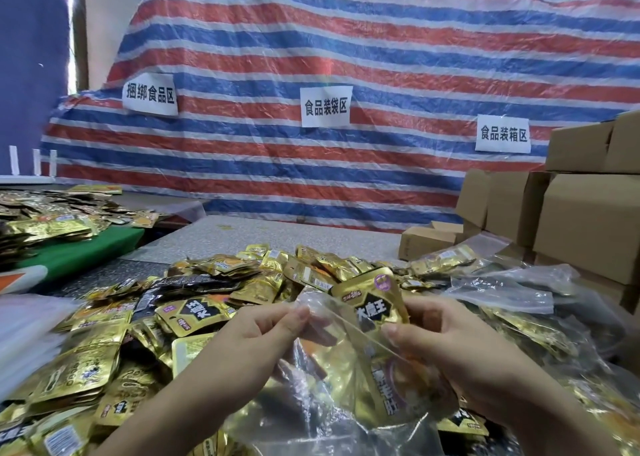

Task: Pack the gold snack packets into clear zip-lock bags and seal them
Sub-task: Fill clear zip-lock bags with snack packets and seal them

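Hands [263,327] pinching zip-lock bag [322,379] mouth, packet [372,303] inside.

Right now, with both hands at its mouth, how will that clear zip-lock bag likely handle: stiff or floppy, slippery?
Probably floppy: the clear zip-lock bag sags and wrinkles below where the left hand and right hand pinch its rim. Likely slippery, since the film looks glossy. The gold packet sticking out of its mouth may slide if the bag tips.
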Available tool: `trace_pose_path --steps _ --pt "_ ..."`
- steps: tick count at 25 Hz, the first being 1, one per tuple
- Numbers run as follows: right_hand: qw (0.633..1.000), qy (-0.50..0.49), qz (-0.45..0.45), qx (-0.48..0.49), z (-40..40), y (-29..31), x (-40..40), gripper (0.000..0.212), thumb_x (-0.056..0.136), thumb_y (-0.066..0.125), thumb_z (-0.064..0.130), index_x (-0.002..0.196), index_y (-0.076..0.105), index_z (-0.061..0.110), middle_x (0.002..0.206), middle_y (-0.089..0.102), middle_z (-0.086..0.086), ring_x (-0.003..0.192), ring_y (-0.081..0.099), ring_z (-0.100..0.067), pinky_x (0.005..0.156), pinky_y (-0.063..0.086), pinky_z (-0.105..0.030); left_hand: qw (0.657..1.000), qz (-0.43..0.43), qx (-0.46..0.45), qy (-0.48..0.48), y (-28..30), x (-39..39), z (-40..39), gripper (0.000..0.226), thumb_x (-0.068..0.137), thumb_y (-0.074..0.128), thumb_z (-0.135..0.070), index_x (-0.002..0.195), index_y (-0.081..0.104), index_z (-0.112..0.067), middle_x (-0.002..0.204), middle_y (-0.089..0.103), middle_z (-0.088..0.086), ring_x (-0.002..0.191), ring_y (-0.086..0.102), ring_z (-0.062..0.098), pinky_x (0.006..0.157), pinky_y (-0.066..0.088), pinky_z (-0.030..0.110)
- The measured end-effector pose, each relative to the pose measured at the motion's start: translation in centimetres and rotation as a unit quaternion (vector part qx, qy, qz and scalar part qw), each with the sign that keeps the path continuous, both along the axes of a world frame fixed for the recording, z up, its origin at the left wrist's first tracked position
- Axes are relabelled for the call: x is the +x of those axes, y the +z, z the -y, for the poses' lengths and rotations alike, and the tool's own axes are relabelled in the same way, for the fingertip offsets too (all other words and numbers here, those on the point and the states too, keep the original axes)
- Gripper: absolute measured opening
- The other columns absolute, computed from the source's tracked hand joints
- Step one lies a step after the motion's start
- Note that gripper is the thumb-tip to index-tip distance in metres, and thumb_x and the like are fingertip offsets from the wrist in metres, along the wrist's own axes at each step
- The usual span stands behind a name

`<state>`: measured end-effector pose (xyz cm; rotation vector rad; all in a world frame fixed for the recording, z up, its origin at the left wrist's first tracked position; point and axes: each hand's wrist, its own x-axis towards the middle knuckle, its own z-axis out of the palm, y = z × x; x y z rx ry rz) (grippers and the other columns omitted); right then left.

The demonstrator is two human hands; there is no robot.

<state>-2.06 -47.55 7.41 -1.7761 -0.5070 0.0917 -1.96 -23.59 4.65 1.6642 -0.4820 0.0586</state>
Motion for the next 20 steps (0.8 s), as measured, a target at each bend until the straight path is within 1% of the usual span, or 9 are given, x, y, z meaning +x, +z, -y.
trace_pose_path --steps 2,4,8,11,12,14,16,18,20 --pt "1.000 0.010 -0.005 -0.024 -0.1 0.3 -0.3 0.023 0.079 0.073 0.026 0.089 0.073 0.005 0.076 0.065 -0.009 0.066 0.061 -0.017 0.059 0.048 -0.022 1.000 -0.013 0.001 -0.008 0.1 -0.2 0.0 0.034 0.087 0.046 -0.046 0.090 0.077 -0.033 0.094 0.077 -0.002 0.067 0.071 0.010 0.050 0.045 0.011" --pt "0.999 0.021 -0.004 -0.024 0.1 0.6 -0.5 0.025 0.079 0.074 0.027 0.090 0.073 0.005 0.075 0.065 -0.010 0.066 0.062 -0.018 0.060 0.048 -0.024 0.999 -0.029 0.001 -0.013 0.1 -0.2 -0.1 0.034 0.090 0.045 -0.044 0.091 0.077 -0.032 0.095 0.077 -0.001 0.073 0.073 0.015 0.052 0.047 0.013" --pt "0.999 0.017 0.015 -0.048 0.2 0.8 -0.6 0.038 0.072 0.076 0.036 0.095 0.076 0.006 0.085 0.069 -0.016 0.077 0.062 -0.020 0.074 0.047 -0.030 0.998 -0.048 -0.004 -0.031 0.0 0.0 -0.3 0.034 0.088 0.049 -0.043 0.095 0.077 -0.026 0.097 0.077 0.003 0.081 0.074 0.024 0.057 0.052 0.021" --pt "0.994 0.057 -0.003 -0.098 -0.4 1.2 -1.0 0.012 0.077 0.073 0.032 0.082 0.079 0.024 0.072 0.068 0.005 0.069 0.060 -0.008 0.067 0.046 -0.017 0.997 -0.060 -0.011 -0.056 0.0 0.0 -0.3 0.037 0.090 0.049 -0.043 0.097 0.078 -0.020 0.102 0.076 0.004 0.086 0.075 0.024 0.063 0.057 0.028" --pt "0.993 0.058 -0.002 -0.104 -0.5 1.3 -1.1 0.010 0.078 0.071 0.030 0.082 0.079 0.025 0.071 0.067 0.008 0.067 0.059 -0.006 0.065 0.046 -0.015 0.996 -0.061 -0.012 -0.060 0.0 -0.1 -0.2 0.037 0.090 0.049 -0.043 0.097 0.078 -0.021 0.103 0.076 0.003 0.087 0.075 0.024 0.064 0.057 0.029" --pt "0.995 0.026 0.003 -0.097 -0.5 1.0 -0.9 0.020 0.077 0.072 0.029 0.096 0.077 0.022 0.076 0.071 0.004 0.069 0.062 -0.008 0.064 0.047 -0.016 0.997 -0.058 -0.014 -0.055 0.1 -0.2 0.1 0.035 0.089 0.050 -0.043 0.098 0.078 -0.023 0.103 0.076 0.001 0.084 0.075 0.022 0.064 0.057 0.028" --pt "0.997 -0.026 -0.010 -0.067 -0.6 0.7 -0.8 0.035 0.072 0.077 0.031 0.105 0.067 0.027 0.075 0.071 0.001 0.066 0.065 -0.010 0.060 0.049 -0.020 0.998 -0.053 -0.009 -0.036 0.1 -0.3 0.2 0.035 0.086 0.052 -0.045 0.097 0.077 -0.024 0.100 0.077 0.000 0.075 0.074 0.018 0.062 0.055 0.025" --pt "0.998 -0.036 0.000 -0.058 -0.8 0.6 -0.9 0.036 0.067 0.082 0.035 0.097 0.062 0.029 0.070 0.068 0.000 0.061 0.062 -0.012 0.057 0.048 -0.023 0.998 -0.056 -0.006 -0.027 0.0 -0.2 0.3 0.038 0.084 0.054 -0.046 0.096 0.075 -0.016 0.097 0.077 0.003 0.081 0.074 0.025 0.070 0.052 0.032" --pt "0.994 -0.026 0.029 -0.106 -0.9 0.8 -1.0 0.030 0.066 0.080 0.042 0.089 0.064 0.032 0.072 0.070 0.000 0.062 0.061 -0.013 0.057 0.047 -0.024 0.998 -0.066 -0.011 -0.022 -0.1 -0.3 0.5 0.040 0.082 0.056 -0.045 0.094 0.073 -0.011 0.093 0.077 0.011 0.086 0.073 0.033 0.068 0.052 0.033"
